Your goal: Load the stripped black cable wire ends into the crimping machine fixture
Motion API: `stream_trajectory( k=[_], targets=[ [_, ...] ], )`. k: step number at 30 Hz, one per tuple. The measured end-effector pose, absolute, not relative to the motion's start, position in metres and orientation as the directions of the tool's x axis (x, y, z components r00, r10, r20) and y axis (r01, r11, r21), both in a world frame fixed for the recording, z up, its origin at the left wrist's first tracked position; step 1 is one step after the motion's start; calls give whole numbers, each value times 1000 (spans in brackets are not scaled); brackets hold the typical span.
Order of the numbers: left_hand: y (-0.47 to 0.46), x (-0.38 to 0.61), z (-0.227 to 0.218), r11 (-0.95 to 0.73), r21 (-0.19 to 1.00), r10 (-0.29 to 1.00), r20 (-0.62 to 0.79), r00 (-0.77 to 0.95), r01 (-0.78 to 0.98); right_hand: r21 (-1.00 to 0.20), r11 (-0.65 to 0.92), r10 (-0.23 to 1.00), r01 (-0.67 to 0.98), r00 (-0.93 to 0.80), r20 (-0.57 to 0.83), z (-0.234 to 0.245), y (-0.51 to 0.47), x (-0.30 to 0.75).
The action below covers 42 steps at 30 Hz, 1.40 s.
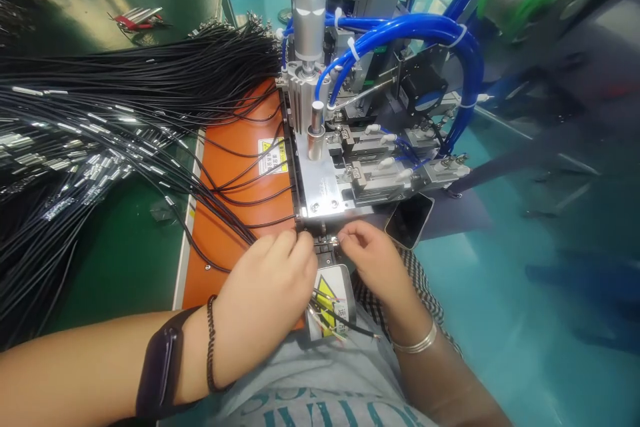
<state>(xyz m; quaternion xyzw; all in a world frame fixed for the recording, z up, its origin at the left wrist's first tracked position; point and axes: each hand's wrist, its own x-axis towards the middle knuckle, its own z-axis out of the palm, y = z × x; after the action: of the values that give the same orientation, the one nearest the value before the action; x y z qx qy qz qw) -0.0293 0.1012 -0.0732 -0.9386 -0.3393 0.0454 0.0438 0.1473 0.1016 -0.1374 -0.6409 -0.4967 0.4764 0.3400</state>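
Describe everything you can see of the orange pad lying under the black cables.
The orange pad is a flat, smooth sheet, rubbery in look, lying on the green bench with a pale strip along its left edge. Its right edge meets the metal fixture. A yellow warning label sits near that edge. Several black cables curve loosely across it toward the fixture's front. The left hand covers its near right corner. A small dark dot, perhaps a fastener, shows near its left edge.

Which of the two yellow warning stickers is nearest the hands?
The lower sticker, between the left hand and right hand, crossed by thin coloured wires. The upper sticker lies farther off on the orange mat.
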Motion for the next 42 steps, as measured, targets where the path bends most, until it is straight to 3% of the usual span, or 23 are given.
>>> stream_trajectory(
  k=[3,6,9,12,16,27,32,39,42],
  targets=[
    [96,-30,-70,-757,-146,649,-59,758,637,-910,-278,961,309,72,-269,-139,100,148],
    [95,-30,-68,-742,-144,669,-85,739,655,-923,-119,992,367,83,-95,-135,91,155],
    [96,-29,-66,-737,-112,676,-130,726,666,-891,225,961,393,-240,137,-123,80,165],
    [97,-27,-62,-723,-83,686,-200,699,686,-793,509,779,335,-571,258,-111,72,171],
    [101,-27,-56,-710,-19,678,-290,676,704,-717,631,716,296,-578,392,-108,67,168],
    [122,-36,-60,-648,-2,744,-217,632,762,-787,533,834,310,-351,426,-125,77,155],
    [120,-38,-59,-690,54,702,-198,685,722,-849,417,908,324,-184,376,-128,78,153],
    [120,-39,-69,-832,71,555,106,825,550,-903,311,947,298,-13,322,-134,78,158],
    [121,-39,-76,-852,94,524,174,834,515,-924,266,955,276,56,292,-135,78,157]
  ],
)
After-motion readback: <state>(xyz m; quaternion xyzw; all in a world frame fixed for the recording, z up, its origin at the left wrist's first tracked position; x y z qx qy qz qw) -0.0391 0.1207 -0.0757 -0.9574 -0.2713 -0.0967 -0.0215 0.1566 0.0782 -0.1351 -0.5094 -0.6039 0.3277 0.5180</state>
